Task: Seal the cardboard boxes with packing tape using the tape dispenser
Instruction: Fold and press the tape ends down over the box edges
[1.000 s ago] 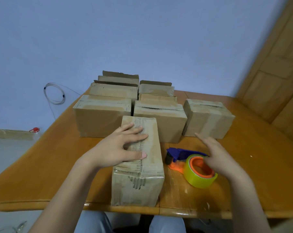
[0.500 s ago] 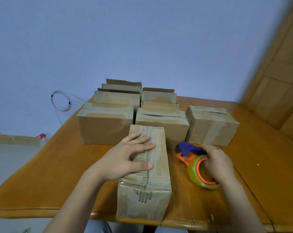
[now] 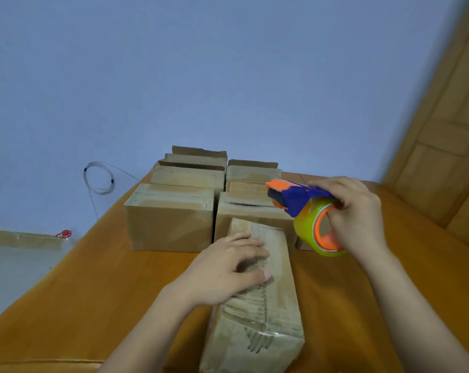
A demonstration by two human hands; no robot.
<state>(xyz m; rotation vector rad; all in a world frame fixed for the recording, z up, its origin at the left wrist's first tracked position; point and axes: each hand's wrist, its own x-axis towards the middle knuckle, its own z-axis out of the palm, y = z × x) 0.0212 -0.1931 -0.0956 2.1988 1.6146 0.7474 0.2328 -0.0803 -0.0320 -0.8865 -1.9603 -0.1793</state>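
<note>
Head view, the only one.

- Near box (image 3: pixel 271 313): lies on the counter (image 3: pixel 93 292), long axis running straight away from the person. Near end is at the front edge; far end is close to the row of boxes (image 3: pixel 171 222) behind, contact not clear. A seam with older, wrinkled tape runs along the top on that same axis.
- Left hand (image 3: pixel 228 267): flat on the box top over the far half, fingers straight and spread, thumb out along the top. It presses down and grips nothing.
- Right hand (image 3: pixel 354 214): wrapped on the tape dispenser (image 3: pixel 299 201), fingers curled at the orange core of the yellow-green roll (image 3: pixel 304 228). The tool is off the counter, up and to the right of the box's far end. Its orange-and-blue nose points left, across the seam rather than along it.
- Judgement: the right hand is the working hand and the nearer one to the far end. The dispenser must swing left onto the seam line and turn so that its pull follows the long axis. The left hand sits on that line and would need to clear it.
- Farther boxes (image 3: pixel 198 157) at the back show raised flaps, likely not yet sealed.
</note>
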